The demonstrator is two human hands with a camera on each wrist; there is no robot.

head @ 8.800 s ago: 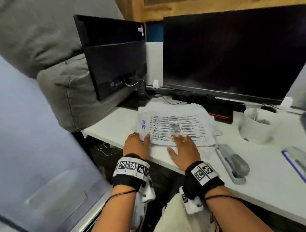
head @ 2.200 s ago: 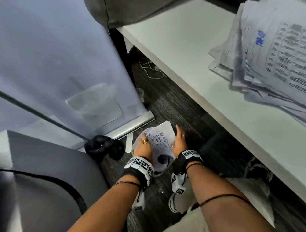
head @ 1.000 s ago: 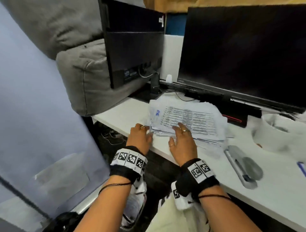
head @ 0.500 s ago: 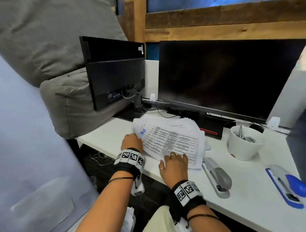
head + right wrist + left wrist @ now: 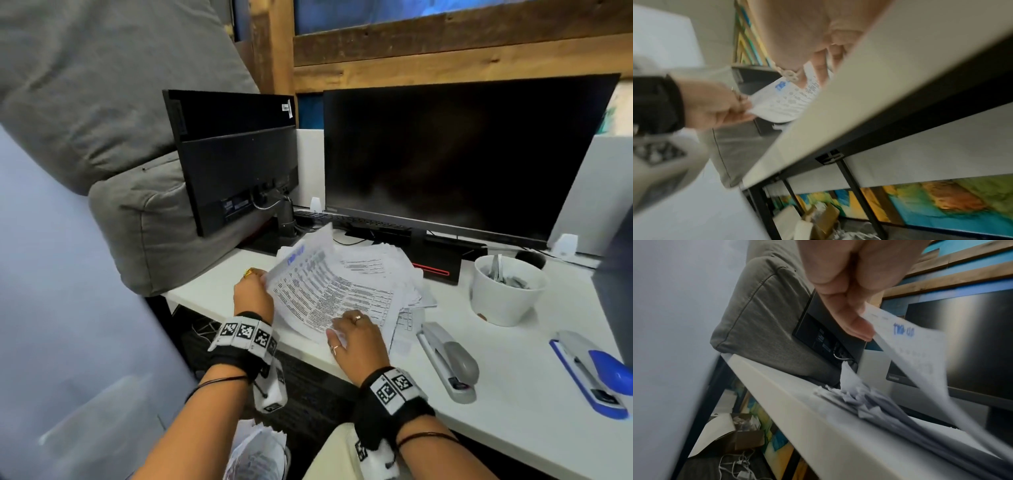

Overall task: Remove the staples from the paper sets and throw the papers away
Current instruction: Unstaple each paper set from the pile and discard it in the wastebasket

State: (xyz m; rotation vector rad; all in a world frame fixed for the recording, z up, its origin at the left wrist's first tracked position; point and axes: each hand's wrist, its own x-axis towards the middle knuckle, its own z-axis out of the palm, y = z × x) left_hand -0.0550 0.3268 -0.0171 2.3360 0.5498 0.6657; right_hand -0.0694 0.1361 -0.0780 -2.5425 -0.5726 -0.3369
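White desk laminate, smooth and matte, carried everything, and both hands worked at its near edge. The left hand was raised off the desk, thumb and curled fingers pinching the left corner of the top paper set, so the thin printed sheets bowed upward from the stack. The right hand lay palm down on the set's near edge, fingers loosely spread and pressing the paper flat. Right of the stack lay a long grey stapler, and near the desk's right end a blue and grey one. Beyond the grey stapler stood a round white cup. Behind the stack rose two flat black monitors, the left one showing its back.
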